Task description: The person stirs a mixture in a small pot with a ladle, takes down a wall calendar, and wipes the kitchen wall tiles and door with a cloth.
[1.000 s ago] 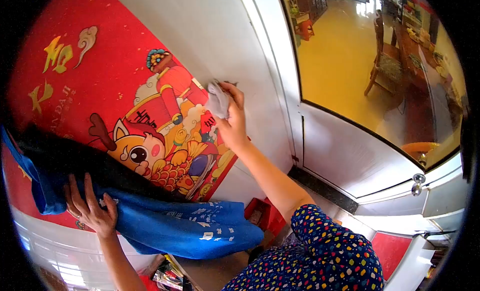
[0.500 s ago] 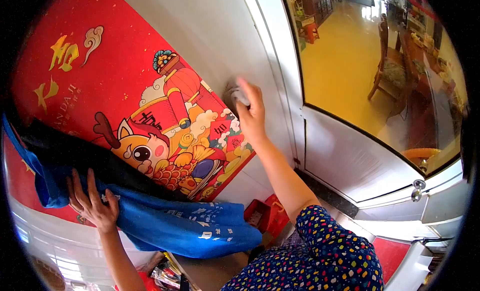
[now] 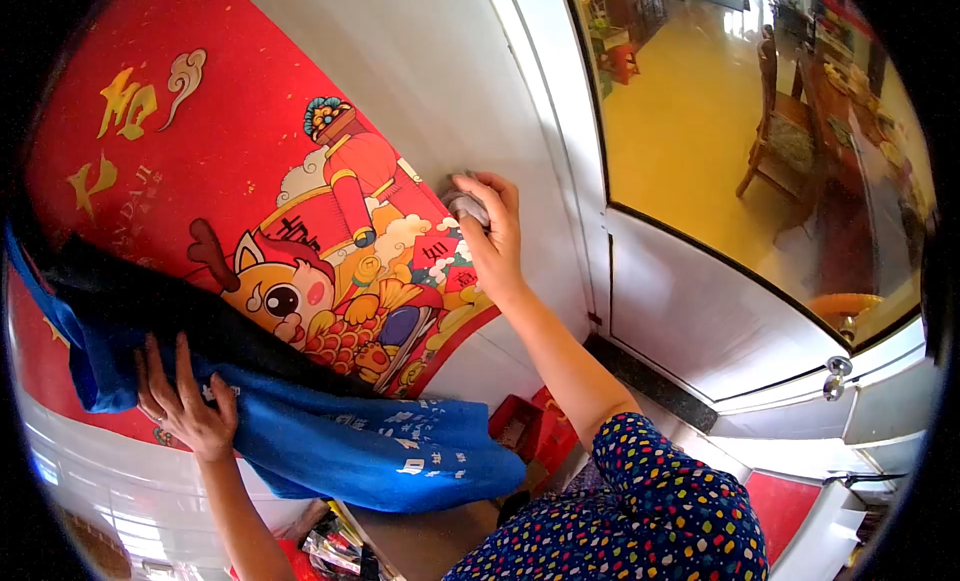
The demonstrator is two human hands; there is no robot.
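Observation:
My right hand (image 3: 492,226) is closed round a crumpled grey cloth (image 3: 466,209), pressed to the pale wall (image 3: 430,91) at the right edge of a large red poster (image 3: 250,101). The poster shows a cartoon deer-like figure, a lantern and gold characters. My left hand (image 3: 188,401) lies with fingers spread on a blue cloth (image 3: 370,451) with white print, over the poster's lower part. A black cloth (image 3: 150,291) shows along the upper side of the blue one.
At the right is a white door (image 3: 690,301) with a glass pane and a round knob (image 3: 837,378). A wooden chair (image 3: 778,131) and table show through the glass. Below the blue cloth are a red box (image 3: 515,428) and a pile of small items (image 3: 335,551).
My right hand and the grey cloth have moved right, off the poster's picture to its edge and the wall. My left hand stays on the blue cloth.

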